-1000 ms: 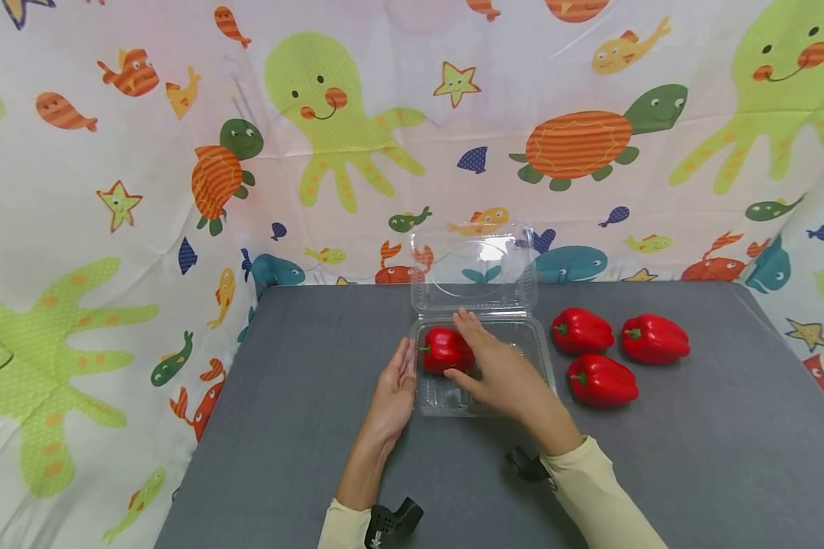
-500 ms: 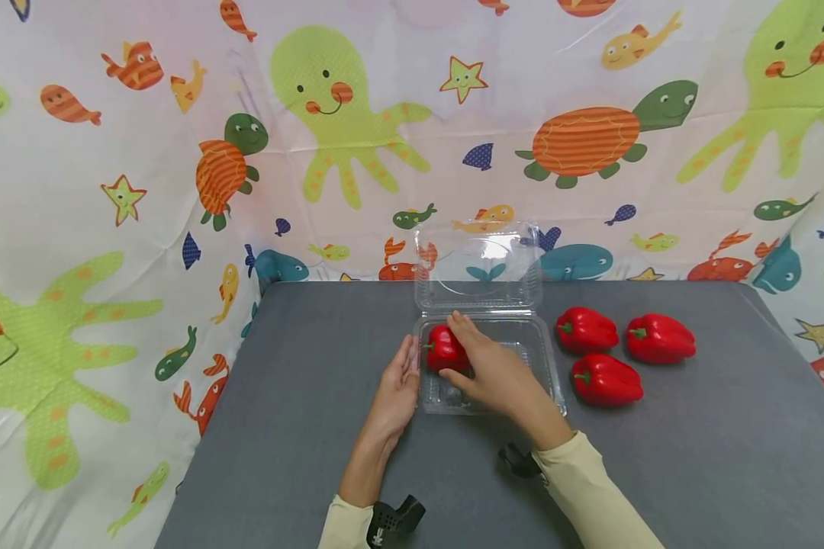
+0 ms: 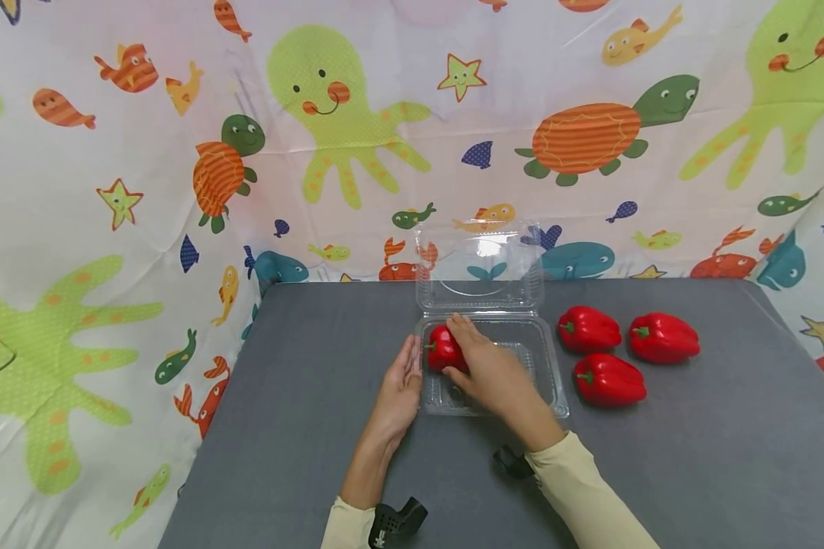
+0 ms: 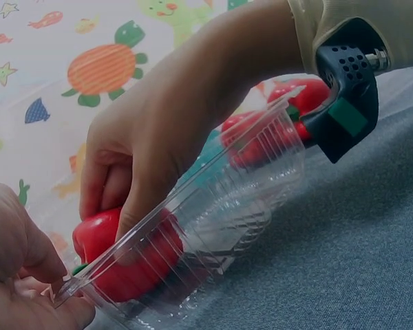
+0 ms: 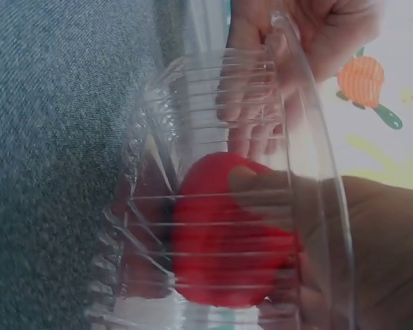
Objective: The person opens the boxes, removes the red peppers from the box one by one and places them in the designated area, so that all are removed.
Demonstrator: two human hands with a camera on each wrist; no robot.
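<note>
A clear plastic clamshell container point(image 3: 548, 374) sits on the table, its hinged lid point(image 3: 477, 293) raised at the back. Inside, toward the left wall, lies a red bell pepper point(image 3: 442, 352) with its green stem pointing left. My right hand point(image 3: 497, 374) reaches over it from the right, thumb at the near side and fingers at the far side; in the right wrist view the pepper point(image 5: 220, 240) shows through the ribbed wall. At the container's left rim, my left hand point(image 3: 394, 393) pinches the edge between thumb and fingers, as the left wrist view shows.
Three more red bell peppers, one at the back point(image 3: 589, 329), one farther right point(image 3: 663, 337) and one in front point(image 3: 609, 380), lie right of the container. A cloth curtain point(image 3: 384, 76) printed with sea animals hangs behind the grey table point(image 3: 302, 396).
My right hand has shifted left, drawing the pepper a little nearer the container's left wall. The left hand keeps its place at the rim.
</note>
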